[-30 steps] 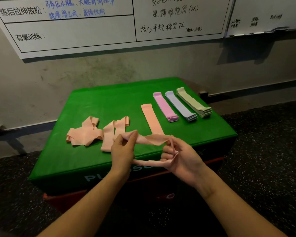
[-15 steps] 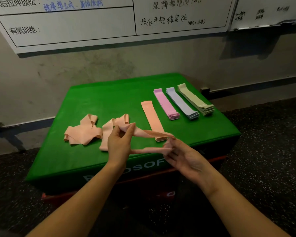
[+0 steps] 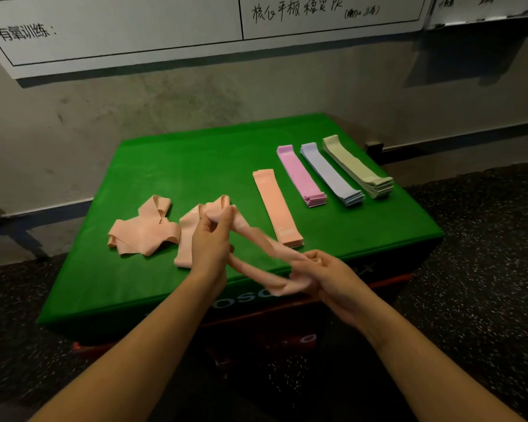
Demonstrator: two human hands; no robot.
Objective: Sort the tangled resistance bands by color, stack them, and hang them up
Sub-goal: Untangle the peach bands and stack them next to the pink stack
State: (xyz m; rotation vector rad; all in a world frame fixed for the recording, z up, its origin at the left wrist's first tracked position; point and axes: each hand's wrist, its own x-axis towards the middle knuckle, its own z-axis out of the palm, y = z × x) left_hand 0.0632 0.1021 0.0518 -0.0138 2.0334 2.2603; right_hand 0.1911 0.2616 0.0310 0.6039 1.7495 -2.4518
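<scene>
Both hands hold one peach resistance band (image 3: pixel 258 242) stretched over the front of the green box (image 3: pixel 195 166). My left hand (image 3: pixel 211 242) pinches its upper end; my right hand (image 3: pixel 326 278) grips its lower end near the box's front edge. Behind my left hand lies a loose peach band (image 3: pixel 186 236), and a crumpled peach tangle (image 3: pixel 144 229) lies further left. A flat peach stack (image 3: pixel 276 205) lies mid-box. To its right lie a pink stack (image 3: pixel 301 175), a lilac stack (image 3: pixel 329 173) and a green stack (image 3: pixel 355 166).
The green box sits on a red-edged base (image 3: pixel 287 339) on dark speckled flooring (image 3: pixel 485 254). A concrete wall (image 3: pixel 165 102) with a white board (image 3: pixel 134 28) rises just behind. A dark skirting strip (image 3: pixel 470 132) runs along the wall's foot.
My left hand rose and shifted right with the band's end. My right hand lowered toward the box's front edge, drawing the band into a longer diagonal. The view tilted downward.
</scene>
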